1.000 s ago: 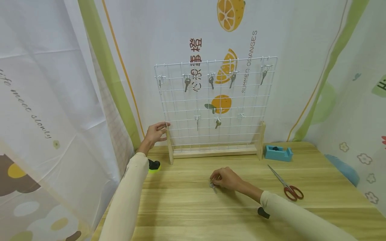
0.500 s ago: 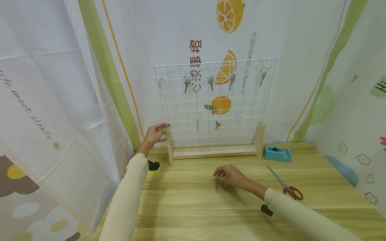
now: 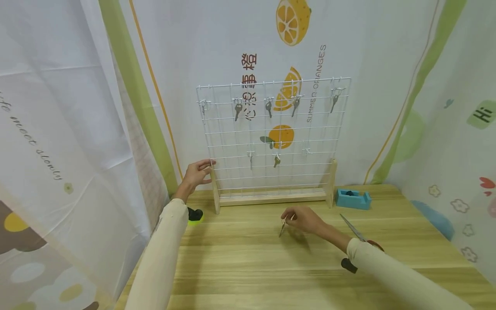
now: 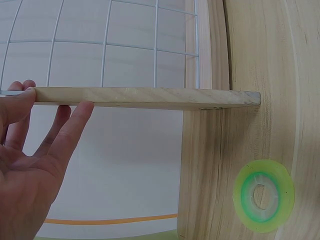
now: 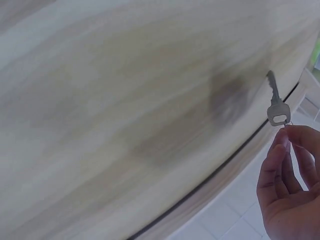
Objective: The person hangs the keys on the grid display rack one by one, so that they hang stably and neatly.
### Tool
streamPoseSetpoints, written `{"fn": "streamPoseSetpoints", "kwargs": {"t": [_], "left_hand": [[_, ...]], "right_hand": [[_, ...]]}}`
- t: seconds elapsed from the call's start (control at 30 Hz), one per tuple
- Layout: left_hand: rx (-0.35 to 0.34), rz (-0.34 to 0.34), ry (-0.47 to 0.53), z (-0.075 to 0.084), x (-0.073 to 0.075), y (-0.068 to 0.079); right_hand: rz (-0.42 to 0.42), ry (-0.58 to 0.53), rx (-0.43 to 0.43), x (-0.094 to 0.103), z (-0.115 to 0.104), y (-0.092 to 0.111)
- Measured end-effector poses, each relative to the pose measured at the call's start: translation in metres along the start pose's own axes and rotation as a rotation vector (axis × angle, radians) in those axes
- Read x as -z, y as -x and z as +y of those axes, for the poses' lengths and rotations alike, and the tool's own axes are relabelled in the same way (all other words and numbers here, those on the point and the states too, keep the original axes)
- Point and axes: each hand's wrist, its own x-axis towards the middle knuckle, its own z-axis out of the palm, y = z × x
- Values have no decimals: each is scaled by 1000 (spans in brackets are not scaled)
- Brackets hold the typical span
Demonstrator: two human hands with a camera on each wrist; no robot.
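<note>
A white wire grid rack on a wooden base (image 3: 271, 200) stands at the back of the table. My left hand (image 3: 195, 173) holds its left side, where the grid meets the wooden upright (image 4: 140, 95); in the left wrist view the thumb is at the upright's end and two fingertips touch its outer face. My right hand (image 3: 304, 218) pinches a thin ring with a silver key (image 5: 278, 106) on it, above the table in front of the rack. Several keys, one a dark key (image 3: 238, 111), hang from the grid's white hooks. The lower right hook (image 3: 307, 151) carries no key.
A blue tape dispenser (image 3: 352, 199) stands right of the rack. Scissors (image 3: 353, 228) lie in front of it, partly under the right sleeve. A black object (image 3: 348, 265) lies beside that sleeve. A green-yellow tape roll (image 4: 287, 195) lies near the rack's left foot.
My right hand has moved to the right and a little toward the rack with the key, whose blade has swung to point down and left. My left hand stays on the rack's side.
</note>
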Motion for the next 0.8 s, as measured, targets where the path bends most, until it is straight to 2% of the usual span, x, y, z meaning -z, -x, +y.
{"fn": "streamPoseSetpoints", "kwargs": {"t": [0.1, 0.23, 0.43, 0.63, 0.8], "left_hand": [[0, -1, -2, 1, 0, 0], [-16, 11, -4, -9, 2, -6], [-47, 16, -21, -22, 3, -12], [-50, 21, -25, -25, 5, -14], [-57, 21, -25, -24, 5, -14]], "right_hand": [[29, 19, 24, 8, 3, 1], [63, 44, 34, 19, 8, 1], [63, 24, -4, 37, 17, 2], [114, 45, 16, 56, 24, 0], [134, 61, -9, 72, 22, -3]]}}
